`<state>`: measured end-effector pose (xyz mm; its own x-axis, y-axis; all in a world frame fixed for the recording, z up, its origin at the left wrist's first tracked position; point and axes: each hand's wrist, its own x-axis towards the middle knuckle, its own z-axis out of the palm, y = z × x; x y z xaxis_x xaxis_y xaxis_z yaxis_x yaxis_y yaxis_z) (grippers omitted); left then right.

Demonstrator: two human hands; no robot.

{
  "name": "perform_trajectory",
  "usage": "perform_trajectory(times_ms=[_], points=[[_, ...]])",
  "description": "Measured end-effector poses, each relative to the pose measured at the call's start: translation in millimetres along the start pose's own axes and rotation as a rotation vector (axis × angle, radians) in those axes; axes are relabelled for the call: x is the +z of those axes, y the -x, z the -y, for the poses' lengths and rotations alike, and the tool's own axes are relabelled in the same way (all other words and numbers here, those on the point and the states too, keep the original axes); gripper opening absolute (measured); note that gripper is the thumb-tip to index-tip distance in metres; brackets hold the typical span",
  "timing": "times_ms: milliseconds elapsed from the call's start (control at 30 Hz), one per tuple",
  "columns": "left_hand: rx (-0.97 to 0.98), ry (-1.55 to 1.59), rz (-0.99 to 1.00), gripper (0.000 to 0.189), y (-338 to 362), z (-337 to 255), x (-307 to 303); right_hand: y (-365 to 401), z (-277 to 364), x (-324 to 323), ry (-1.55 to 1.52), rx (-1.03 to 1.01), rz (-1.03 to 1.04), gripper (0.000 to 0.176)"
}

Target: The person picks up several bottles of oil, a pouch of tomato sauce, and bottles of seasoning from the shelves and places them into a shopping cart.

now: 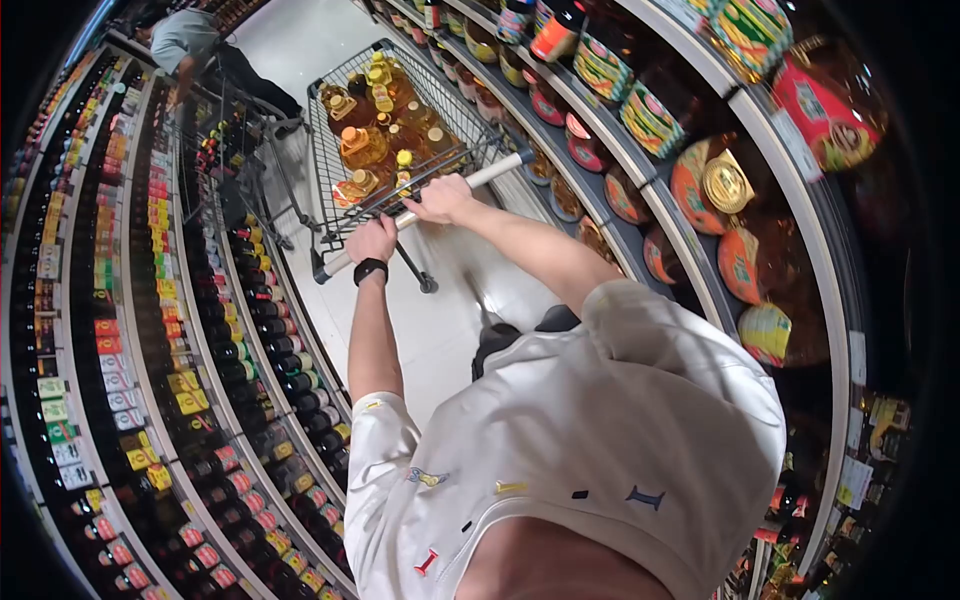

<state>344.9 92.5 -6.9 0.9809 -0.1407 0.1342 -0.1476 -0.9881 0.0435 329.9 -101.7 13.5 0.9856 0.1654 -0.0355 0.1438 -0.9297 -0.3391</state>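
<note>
Both of my hands are closed around the pale handle (492, 172) of a wire shopping cart (322, 180). My left hand (372, 240), with a dark band on the wrist, grips near the handle's left end. My right hand (443, 199) holds it closer to the middle. Inside the basket stand several large bottles of golden cooking oil (362, 147) with yellow and orange caps, along with darker bottles. The cart is in front of me, angled slightly to the left.
Shelves of sauce bottles (235, 372) curve along the left side. To the right, shelves carry large oil jugs (740, 265) with bright labels. Ahead on the left, a person (185, 40) leans towards the shelf beside another cart (240, 150). Pale floor tiles (425, 345) lie underfoot.
</note>
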Motion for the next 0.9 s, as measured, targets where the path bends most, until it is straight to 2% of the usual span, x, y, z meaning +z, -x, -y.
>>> perform_trajectory(times_ms=[33, 433, 667, 900], points=[[-0.021, -0.014, 0.072, 0.054, 19.7, -3.7, -6.1, 18.2, 2.9, 4.5, 0.006, -0.009, -0.014, 0.067], [-0.024, -0.022, 0.052, 0.055, 288.1, -26.4, -71.3, 280.5, 72.9, -2.9, 0.046, -0.005, 0.083, 0.065], [0.013, -0.047, -0.004, 0.051, 435.1, -34.9, -85.6, 427.7, 103.9, 15.4, -0.01, -0.002, 0.034, 0.066], [0.04, -0.08, -0.049, 0.053, 560.2, -68.7, -92.6, 568.7, 106.0, 27.2, -0.029, -0.01, -0.051, 0.065]])
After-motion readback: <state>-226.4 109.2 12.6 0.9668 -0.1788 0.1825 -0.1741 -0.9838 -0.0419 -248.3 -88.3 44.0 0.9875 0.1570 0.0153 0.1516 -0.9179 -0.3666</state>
